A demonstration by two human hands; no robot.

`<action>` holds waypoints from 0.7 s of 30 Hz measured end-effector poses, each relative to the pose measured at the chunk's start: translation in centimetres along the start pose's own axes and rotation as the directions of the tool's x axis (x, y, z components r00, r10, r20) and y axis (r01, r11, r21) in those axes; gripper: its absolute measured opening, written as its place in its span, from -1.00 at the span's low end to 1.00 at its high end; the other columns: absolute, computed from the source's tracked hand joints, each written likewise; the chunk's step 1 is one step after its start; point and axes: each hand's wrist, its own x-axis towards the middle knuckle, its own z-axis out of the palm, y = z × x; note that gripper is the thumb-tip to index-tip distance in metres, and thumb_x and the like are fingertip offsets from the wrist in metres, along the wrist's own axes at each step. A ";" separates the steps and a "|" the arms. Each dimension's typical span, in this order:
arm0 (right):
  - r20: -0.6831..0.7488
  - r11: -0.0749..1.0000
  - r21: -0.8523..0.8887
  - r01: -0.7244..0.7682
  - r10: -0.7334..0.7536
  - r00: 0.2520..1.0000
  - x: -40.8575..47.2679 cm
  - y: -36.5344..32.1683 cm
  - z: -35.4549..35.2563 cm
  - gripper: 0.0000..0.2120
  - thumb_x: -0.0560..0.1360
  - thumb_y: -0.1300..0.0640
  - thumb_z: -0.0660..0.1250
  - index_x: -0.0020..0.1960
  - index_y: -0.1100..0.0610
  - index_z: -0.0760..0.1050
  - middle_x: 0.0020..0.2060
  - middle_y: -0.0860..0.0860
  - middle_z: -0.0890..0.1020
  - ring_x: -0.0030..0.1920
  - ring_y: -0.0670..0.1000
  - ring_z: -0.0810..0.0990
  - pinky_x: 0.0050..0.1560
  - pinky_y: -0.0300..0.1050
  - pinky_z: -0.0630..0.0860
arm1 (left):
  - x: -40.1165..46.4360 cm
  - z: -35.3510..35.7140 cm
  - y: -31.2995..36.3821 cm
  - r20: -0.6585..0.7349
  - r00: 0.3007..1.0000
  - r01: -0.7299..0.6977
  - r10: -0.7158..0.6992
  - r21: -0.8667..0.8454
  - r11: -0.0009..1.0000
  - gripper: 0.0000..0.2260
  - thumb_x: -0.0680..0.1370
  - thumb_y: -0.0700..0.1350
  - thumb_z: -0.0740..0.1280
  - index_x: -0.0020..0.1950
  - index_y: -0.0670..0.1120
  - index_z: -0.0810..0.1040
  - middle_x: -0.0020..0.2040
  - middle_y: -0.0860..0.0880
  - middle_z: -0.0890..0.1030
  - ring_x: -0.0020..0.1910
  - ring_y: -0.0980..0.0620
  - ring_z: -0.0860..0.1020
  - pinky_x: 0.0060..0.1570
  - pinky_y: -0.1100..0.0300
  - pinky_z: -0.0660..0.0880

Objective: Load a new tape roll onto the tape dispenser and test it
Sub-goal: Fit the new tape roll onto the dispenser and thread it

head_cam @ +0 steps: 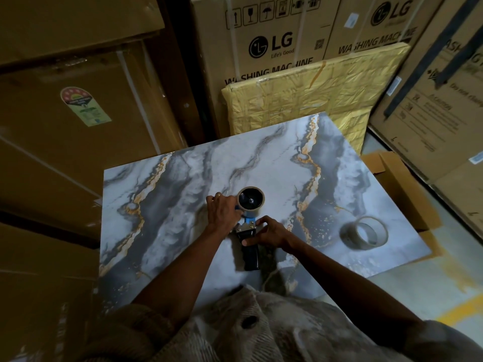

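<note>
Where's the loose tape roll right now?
In the head view, the loose tape roll lies on the marble tabletop, right of the dispenser and both hands, near the table's right edge.

Both hands (245, 226) on dispenser (248, 231); spare roll (364, 232) rt.

Beige ribbed cardigan (261, 333), dark button (249, 322)

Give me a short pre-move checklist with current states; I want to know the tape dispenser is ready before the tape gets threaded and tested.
1. Roll on dispenser hub: a tape roll sits there, ok.
2. Dispenser steadied: left hand and right hand both grip it, ok.
3. Tape threaded past the blade: cannot tell.
4. Second roll clear of the work: lies apart on the marble-patterned top, ok.
5. Handle resting on the top: ok.
</note>
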 end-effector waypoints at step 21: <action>0.009 1.000 -0.020 -0.022 0.022 1.000 -0.1 0.0 -0.1 -0.13 0.12 -0.20 0.68 0.29 0.02 0.40 0.22 0.04 0.56 0.20 0.06 0.55 0.22 0.03 0.55 | -1.3 0.3 1.2 -0.101 0.992 0.073 -0.072 0.015 0.997 -0.87 0.36 -0.06 0.26 -0.25 0.00 0.61 -0.28 0.03 0.65 -0.01 -0.06 0.54 0.13 -0.04 0.29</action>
